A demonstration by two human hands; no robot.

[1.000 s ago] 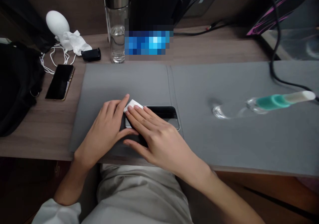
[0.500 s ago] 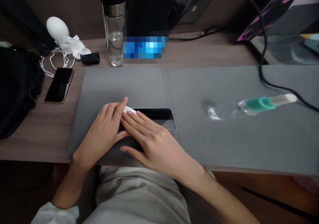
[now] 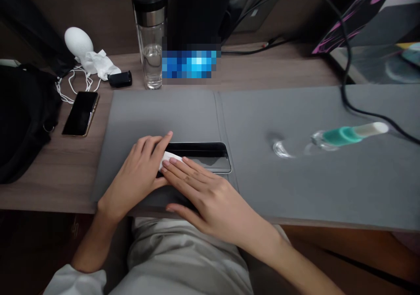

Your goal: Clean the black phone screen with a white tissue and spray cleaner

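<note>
A phone [image 3: 213, 155] with a dark screen and a silver rim lies face up on the grey desk mat [image 3: 282, 194]. My left hand [image 3: 133, 179] covers its left end, with thumb and index finger bent round that end. Under the fingertips of my right hand [image 3: 210, 194] is a white wipe [image 3: 171, 156], pressed against the screen. The right thumb is held apart, near the phone's lower edge. A paler patch shows on the bare part of the screen. The phone's left end and most of the wipe are hidden by my hands.
Right of my hands are a clear bottle with a turquoise band [image 3: 343, 136] and a small clear cap [image 3: 282, 150]. A black cable [image 3: 348, 67] crosses the right side. Behind stands a glass water bottle [image 3: 153, 63]. Leftward are another phone [image 3: 81, 112] and a black bag [image 3: 24, 124].
My right hand has slid slightly right and down along the phone, moving the wipe with it. My left hand stays at the left end. The view has shifted a little.
</note>
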